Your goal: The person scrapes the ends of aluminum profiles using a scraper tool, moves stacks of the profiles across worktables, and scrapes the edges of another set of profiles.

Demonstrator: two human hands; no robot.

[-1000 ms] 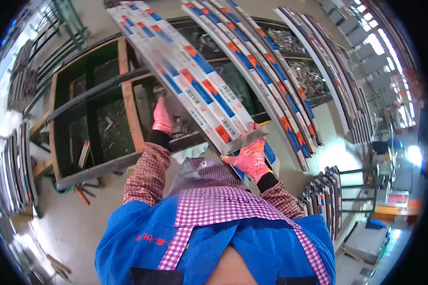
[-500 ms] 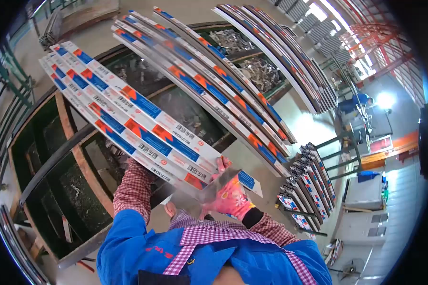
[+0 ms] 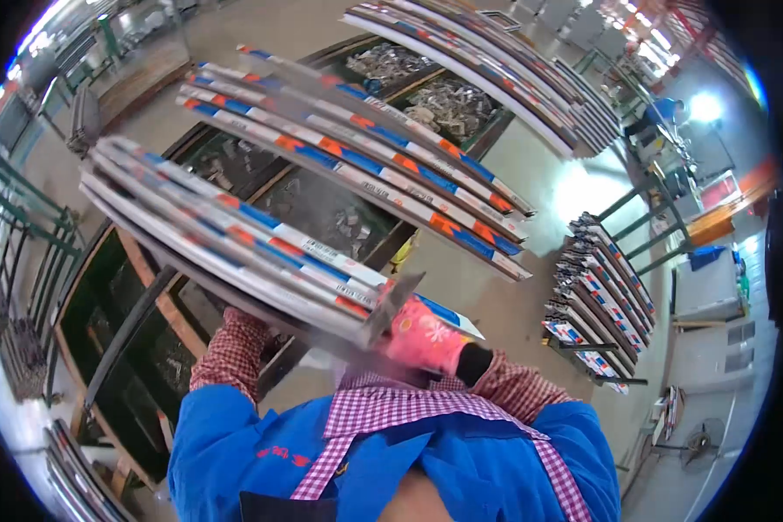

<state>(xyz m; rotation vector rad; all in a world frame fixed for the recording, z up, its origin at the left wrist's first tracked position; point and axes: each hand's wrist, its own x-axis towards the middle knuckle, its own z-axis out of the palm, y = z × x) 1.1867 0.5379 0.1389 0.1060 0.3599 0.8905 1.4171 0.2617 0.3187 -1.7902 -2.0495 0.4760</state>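
A bundle of long profiles [image 3: 270, 252] with white, blue and orange printed film slants across the view, from the upper left down to the chest. My right hand [image 3: 422, 335], in a pink flowered glove, is wrapped round its near end, by a grey end face. Below the bundle, my left forearm in a red checked sleeve reaches under it; the left hand itself is hidden beneath the profiles. The far end of the bundle is blurred. Beyond it, similar profiles [image 3: 365, 165] lie in spaced rows across dark bins.
Dark bins [image 3: 126, 348] with wooden dividers stand at the left, a curved black bar across them. Metal scraps [image 3: 452, 104] fill a far bin. Another profile stack [image 3: 487, 70] lies at the top, and a racked stack [image 3: 596, 300] at the right. A person in blue [image 3: 661, 113] is far off.
The held bundle has tilted, its far end lower in view and its side more visible. My right hand has shifted slightly with it. The camera view has also turned.
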